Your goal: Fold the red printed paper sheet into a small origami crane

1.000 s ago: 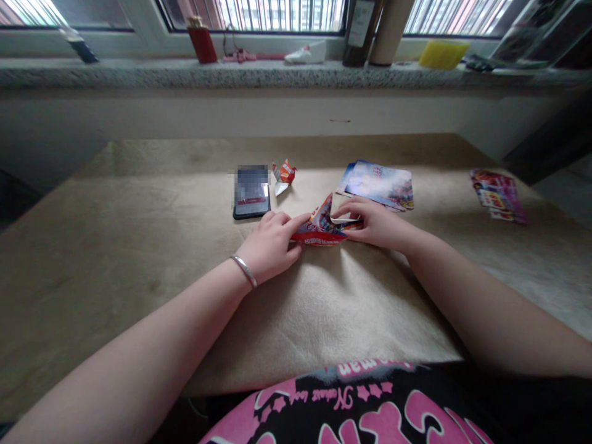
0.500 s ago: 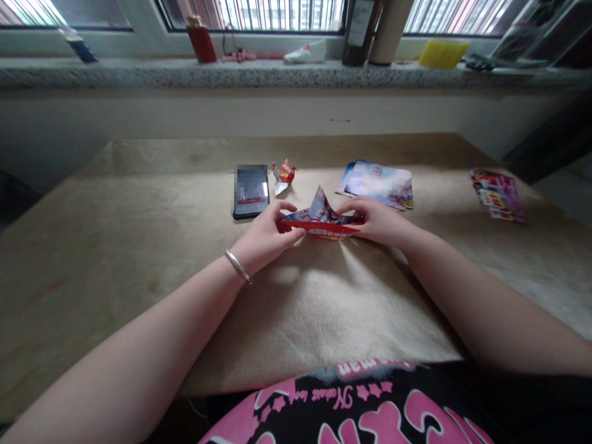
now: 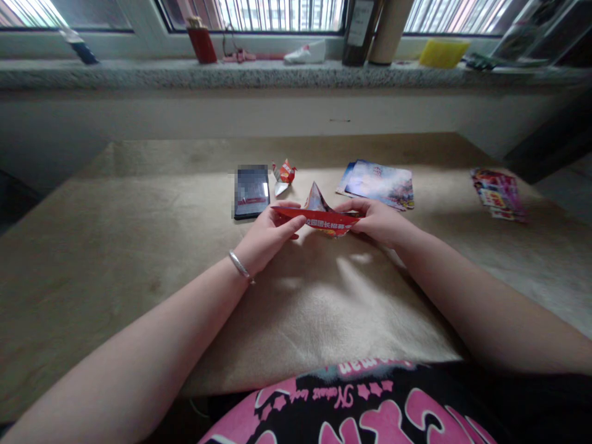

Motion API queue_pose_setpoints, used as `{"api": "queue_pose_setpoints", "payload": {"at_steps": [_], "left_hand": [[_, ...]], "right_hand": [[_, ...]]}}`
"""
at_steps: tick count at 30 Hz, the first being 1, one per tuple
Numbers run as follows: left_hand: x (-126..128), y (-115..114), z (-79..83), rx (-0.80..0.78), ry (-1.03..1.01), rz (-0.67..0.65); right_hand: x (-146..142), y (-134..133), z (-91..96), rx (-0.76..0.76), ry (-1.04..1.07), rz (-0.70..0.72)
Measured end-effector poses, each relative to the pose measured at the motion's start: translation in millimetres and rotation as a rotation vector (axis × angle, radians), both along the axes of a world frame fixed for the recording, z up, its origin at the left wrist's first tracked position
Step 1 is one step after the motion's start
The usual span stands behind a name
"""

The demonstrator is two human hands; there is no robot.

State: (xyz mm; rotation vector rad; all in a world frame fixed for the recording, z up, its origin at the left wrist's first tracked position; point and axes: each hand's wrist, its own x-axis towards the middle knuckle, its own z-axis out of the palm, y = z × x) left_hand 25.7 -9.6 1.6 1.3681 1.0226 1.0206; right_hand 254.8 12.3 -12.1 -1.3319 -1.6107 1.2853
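Observation:
Between my two hands is a folded paper boat (image 3: 326,221), its near side red with white lettering and a pointed peak rising from its middle. My left hand (image 3: 272,233) pinches its left end, thumb on the near red side and fingers behind. On the right end, my right hand (image 3: 374,221) is closed, its fingertips partly hidden by the paper. Just beyond the boat stands a small folded paper bird (image 3: 284,176) in red and silver. A dark phone (image 3: 251,192) lies beside the bird, close to my left hand.
A stack of glossy printed sheets (image 3: 379,184) lies behind my right hand. Farther right are several colourful printed cards (image 3: 498,196) on the table (image 3: 115,246). The stone windowsill (image 3: 277,75) at the back holds a red bottle (image 3: 202,42) and a yellow sponge (image 3: 444,54).
The paper boat has tipped, so more of its red near side shows and its peak has moved slightly left. Both hands still grip its ends.

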Motion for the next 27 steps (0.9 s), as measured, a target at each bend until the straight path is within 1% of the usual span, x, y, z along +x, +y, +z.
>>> {"api": "queue_pose_setpoints", "payload": {"at_steps": [3,5,9,11,14,17,19,22,24,27], "left_hand": [[2.6,-3.4,1.2,-0.089,-0.09,0.052],[3.9,-5.0,2.7,-0.126,-0.124,0.072],[4.8,-5.6,5.4,-0.204,-0.187,0.028],[4.7,-5.0,5.3,-0.217,-0.215,0.006],[4.5,-3.2,3.5,-0.221,-0.247,0.008],[4.3,-1.5,1.3,-0.204,-0.259,0.039],[4.1,-0.8,0.4,-0.191,-0.271,0.066],[4.1,-0.8,-0.1,-0.181,-0.292,0.075],[4.6,-1.5,0.1,-0.164,-0.301,0.078],[6.2,-3.5,0.9,-0.123,-0.293,0.062]], "right_hand": [[-5.1,-3.9,4.1,-0.04,0.073,-0.002],[-9.2,-7.7,9.2,-0.102,0.122,-0.008],[-14.4,-12.5,16.3,-0.243,0.292,-0.035],[-14.6,-12.4,16.8,-0.292,0.377,-0.039],[-14.2,-11.5,16.1,-0.34,0.486,-0.072],[-16.4,-13.1,17.1,-0.349,0.597,-0.124],[-19.6,-16.0,18.6,-0.329,0.663,-0.123],[-24.9,-20.7,19.5,-0.27,0.663,-0.083],[-27.5,-22.7,19.1,-0.247,0.6,-0.053],[-29.8,-23.5,18.7,-0.256,0.51,-0.04]]}}
